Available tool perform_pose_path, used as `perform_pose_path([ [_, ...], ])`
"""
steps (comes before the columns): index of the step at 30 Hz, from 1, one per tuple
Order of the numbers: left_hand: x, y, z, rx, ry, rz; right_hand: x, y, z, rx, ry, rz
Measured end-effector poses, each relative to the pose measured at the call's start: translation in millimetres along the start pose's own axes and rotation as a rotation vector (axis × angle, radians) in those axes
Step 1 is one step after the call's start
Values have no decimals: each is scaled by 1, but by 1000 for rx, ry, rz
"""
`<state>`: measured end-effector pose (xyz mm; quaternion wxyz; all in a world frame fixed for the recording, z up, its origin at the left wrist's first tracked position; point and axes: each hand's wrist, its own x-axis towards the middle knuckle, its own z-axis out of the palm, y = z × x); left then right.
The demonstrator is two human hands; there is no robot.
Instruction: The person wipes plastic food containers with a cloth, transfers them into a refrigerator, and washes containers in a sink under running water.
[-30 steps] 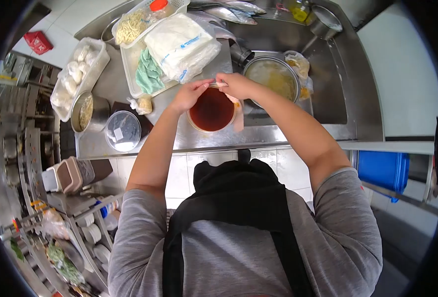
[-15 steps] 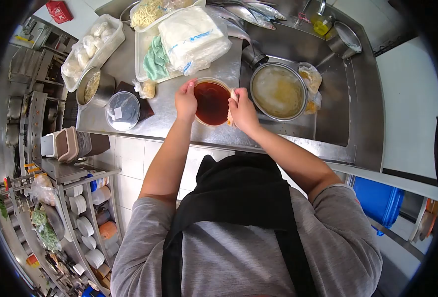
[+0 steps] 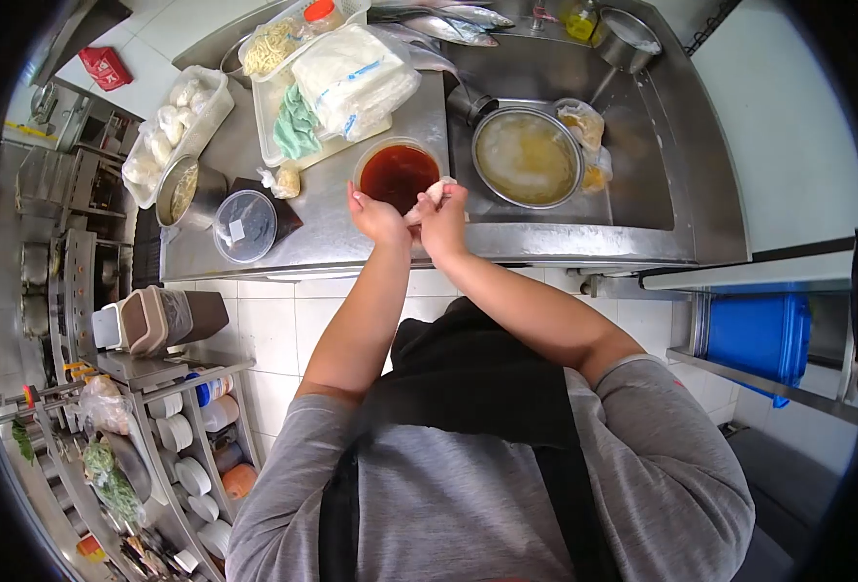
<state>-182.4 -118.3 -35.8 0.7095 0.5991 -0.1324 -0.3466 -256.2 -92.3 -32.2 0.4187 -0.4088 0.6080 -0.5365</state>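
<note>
A round clear container [image 3: 362, 164] of dark red-brown liquid [image 3: 400, 175] sits near the front edge of the steel counter. My left hand [image 3: 380, 218] holds it at its near left side, thumb up along the wall, other fingers mostly hidden. In my right hand [image 3: 443, 221] a pale, crumpled cloth [image 3: 429, 197] is gripped and pressed to the near right side of the rim. Both hands are close together there. To the right, in the sink, stands a round metal pot [image 3: 528, 160] of cloudy yellowish liquid.
Left of the container are a small tied bag [image 3: 281, 180], a lidded tub [image 3: 244, 226] and a metal pot [image 3: 184, 194]. Behind lie a green cloth [image 3: 298, 121] and a white plastic-wrapped pack [image 3: 356, 82]. Several fish [image 3: 443, 24] lie at the back.
The cloth in my right hand has moved round the rim from the right side to the near side. My left hand has slid from the left side toward the near left.
</note>
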Motion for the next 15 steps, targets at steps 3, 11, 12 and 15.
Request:
perform_pose_path([
  [3, -11, 25, 0, -142, -86, -208, -3, -7, -11, 242, -68, 233],
  [11, -68, 39, -46, 356, -67, 395, 34, -14, -94, 912, -595, 719],
  [12, -80, 42, -45, 473, -143, 666, 43, -16, -105, 970, -709, 744],
  [15, -82, 23, -41, 580, -575, 971, 72, -13, -135, 1032, -882, 817],
])
